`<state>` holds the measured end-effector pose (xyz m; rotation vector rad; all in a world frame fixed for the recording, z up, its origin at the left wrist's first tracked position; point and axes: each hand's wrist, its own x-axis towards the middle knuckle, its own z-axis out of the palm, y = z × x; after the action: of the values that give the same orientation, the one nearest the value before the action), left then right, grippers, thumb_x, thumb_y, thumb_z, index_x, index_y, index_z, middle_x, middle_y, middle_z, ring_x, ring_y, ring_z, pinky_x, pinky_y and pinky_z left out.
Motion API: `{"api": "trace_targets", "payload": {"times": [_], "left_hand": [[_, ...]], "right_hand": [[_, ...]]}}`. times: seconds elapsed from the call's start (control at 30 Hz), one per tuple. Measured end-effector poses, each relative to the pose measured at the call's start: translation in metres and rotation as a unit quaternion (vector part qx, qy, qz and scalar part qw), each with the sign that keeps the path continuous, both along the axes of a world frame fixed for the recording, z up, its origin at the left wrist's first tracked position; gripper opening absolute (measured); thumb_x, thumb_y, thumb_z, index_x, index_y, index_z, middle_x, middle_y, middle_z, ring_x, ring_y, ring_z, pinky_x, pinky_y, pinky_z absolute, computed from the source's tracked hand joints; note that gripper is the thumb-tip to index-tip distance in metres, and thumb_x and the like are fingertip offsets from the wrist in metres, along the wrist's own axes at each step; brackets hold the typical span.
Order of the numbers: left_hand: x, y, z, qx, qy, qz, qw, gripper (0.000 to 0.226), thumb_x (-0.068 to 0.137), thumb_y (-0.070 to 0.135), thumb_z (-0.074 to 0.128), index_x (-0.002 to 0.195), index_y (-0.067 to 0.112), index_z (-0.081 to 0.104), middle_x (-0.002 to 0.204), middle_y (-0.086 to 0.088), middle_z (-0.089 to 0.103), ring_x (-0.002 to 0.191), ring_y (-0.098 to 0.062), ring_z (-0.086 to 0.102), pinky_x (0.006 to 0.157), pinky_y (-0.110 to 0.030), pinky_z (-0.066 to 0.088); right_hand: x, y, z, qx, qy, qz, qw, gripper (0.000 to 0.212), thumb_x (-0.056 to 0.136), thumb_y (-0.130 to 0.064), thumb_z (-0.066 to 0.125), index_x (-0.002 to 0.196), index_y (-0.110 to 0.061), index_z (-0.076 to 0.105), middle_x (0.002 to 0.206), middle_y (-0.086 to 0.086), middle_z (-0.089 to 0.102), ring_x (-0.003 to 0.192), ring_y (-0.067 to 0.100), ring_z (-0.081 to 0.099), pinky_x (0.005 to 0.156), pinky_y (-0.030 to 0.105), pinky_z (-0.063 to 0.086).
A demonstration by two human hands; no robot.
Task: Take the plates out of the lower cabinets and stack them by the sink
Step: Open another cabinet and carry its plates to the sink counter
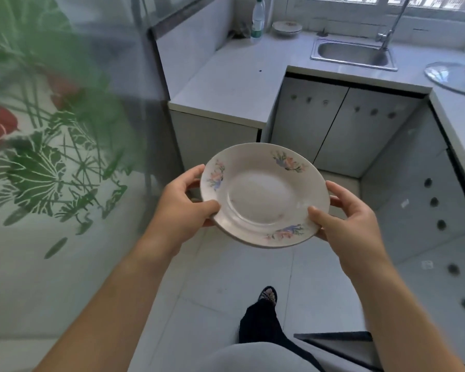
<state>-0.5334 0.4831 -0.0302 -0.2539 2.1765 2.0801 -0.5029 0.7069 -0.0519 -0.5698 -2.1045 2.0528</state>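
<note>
Shallow white ceramic plate with floral rim [263,196] held mid-air over floor, well apart from steel sink [353,53]. Left hand [183,208] and right hand [346,218] each closed on opposite rim edges, thumbs on top. Keep plate level, both grips firm. Carry to white stone surface [234,76] beside sink; lower flat; release thumbs last. Stacked white dishes [287,28] at far wall: likely stack spot.

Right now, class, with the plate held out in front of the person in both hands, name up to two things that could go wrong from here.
1. The plate is pinched only at its rim by the left hand and right hand, over a hard tiled floor; a slipped grip would likely break it.
2. The glass lid overhangs the counter edge beside the sink; a passing elbow might knock it off.
</note>
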Motion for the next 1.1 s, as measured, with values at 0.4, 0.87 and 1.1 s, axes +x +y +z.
{"api": "trace_targets", "payload": {"times": [0.4,0.87,1.1], "left_hand": [[-0.211,0.135,-0.009,-0.035,-0.009,-0.083,0.996,0.064,0.075,-0.011,0.062,0.121,0.033,0.052,0.115,0.011,0.059,0.08,-0.017,0.071,0.061,-0.034,0.06],[-0.422,0.285,-0.006,-0.057,-0.003,-0.162,0.985,0.069,0.075,-0.009,0.063,0.13,0.03,0.049,0.109,0.014,0.058,0.09,-0.017,0.065,0.057,-0.028,0.059],[-0.558,0.35,-0.01,-0.009,0.003,-0.206,0.979,0.07,0.075,-0.011,0.063,0.132,0.027,0.047,0.112,0.008,0.058,0.094,-0.016,0.064,0.058,-0.029,0.059]], "right_hand": [[-0.175,0.128,-0.012,-0.012,-0.004,-0.083,0.996,0.053,0.082,0.004,0.063,0.123,-0.028,0.053,0.097,-0.012,0.057,0.064,0.007,0.067,0.057,0.023,0.058],[-0.353,0.265,-0.007,-0.002,-0.014,-0.154,0.988,0.054,0.081,0.002,0.064,0.127,-0.023,0.054,0.109,-0.002,0.06,0.077,0.016,0.07,0.059,0.025,0.058],[-0.47,0.323,0.003,0.039,-0.022,-0.198,0.979,0.054,0.081,0.0,0.066,0.128,-0.024,0.053,0.091,-0.011,0.062,0.09,0.019,0.068,0.074,0.036,0.059]]}}
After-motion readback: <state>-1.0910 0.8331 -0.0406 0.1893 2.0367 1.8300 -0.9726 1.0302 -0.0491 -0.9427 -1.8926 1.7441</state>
